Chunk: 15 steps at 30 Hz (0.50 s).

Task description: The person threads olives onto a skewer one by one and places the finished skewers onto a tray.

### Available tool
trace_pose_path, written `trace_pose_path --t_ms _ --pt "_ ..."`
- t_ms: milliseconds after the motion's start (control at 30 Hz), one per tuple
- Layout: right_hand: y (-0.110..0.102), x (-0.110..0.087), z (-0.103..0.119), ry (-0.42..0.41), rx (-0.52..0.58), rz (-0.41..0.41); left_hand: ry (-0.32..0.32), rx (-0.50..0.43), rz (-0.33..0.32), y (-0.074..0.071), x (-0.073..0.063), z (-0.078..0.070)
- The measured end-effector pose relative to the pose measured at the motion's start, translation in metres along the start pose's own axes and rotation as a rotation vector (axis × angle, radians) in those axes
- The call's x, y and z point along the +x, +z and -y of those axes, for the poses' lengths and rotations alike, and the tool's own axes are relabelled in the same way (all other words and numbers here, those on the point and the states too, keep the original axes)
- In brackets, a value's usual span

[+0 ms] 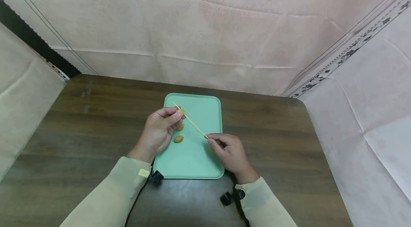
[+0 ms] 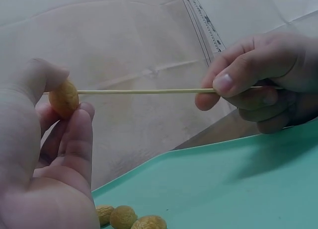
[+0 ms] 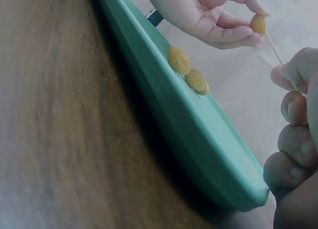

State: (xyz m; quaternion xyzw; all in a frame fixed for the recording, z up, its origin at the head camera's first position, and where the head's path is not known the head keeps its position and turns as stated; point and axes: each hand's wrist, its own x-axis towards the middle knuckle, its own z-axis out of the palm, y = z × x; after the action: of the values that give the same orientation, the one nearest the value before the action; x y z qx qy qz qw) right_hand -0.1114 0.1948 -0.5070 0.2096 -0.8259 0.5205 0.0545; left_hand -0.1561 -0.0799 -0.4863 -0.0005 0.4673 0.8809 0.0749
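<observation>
Between the thumb and fingers of my left hand (image 1: 159,127) is a small wrinkled yellow-brown oval fruit (image 2: 64,100), held up above the tray. A thin wooden skewer (image 1: 194,125) runs through this fruit, its tip showing on the far side in the head view. My right hand (image 1: 229,150) pinches the skewer toward its other end, thumb against forefinger, over the tray's right edge. On the left part of the mint-green tray (image 1: 202,104) lie more such fruits (image 1: 178,139); the left wrist view shows three at its lower edge. My left hand partly covers them in the head view.
The tray lies on a dark brown wooden table (image 1: 266,127). Pale patterned cloth (image 1: 199,27) hangs behind the table and on both sides. A black camera mount (image 1: 156,177) sits at my left wrist, another camera mount (image 1: 232,197) at my right.
</observation>
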Motion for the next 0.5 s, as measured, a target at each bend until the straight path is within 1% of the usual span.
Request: trace_pose_path --t_ms 200,367,500 --pt "-0.0004 0.0004 0.0000 0.001 0.002 -0.006 -0.021 0.065 0.004 0.0013 0.0001 0.0033" --pt "-0.0004 -0.0003 0.0015 0.016 -0.004 -0.009 -0.031 0.130 0.044 0.0054 -0.0018 0.0064" --pt "-0.0006 -0.0004 0.0026 0.031 0.000 -0.018 -0.036 0.186 0.073 0.0092 -0.0040 0.0062"
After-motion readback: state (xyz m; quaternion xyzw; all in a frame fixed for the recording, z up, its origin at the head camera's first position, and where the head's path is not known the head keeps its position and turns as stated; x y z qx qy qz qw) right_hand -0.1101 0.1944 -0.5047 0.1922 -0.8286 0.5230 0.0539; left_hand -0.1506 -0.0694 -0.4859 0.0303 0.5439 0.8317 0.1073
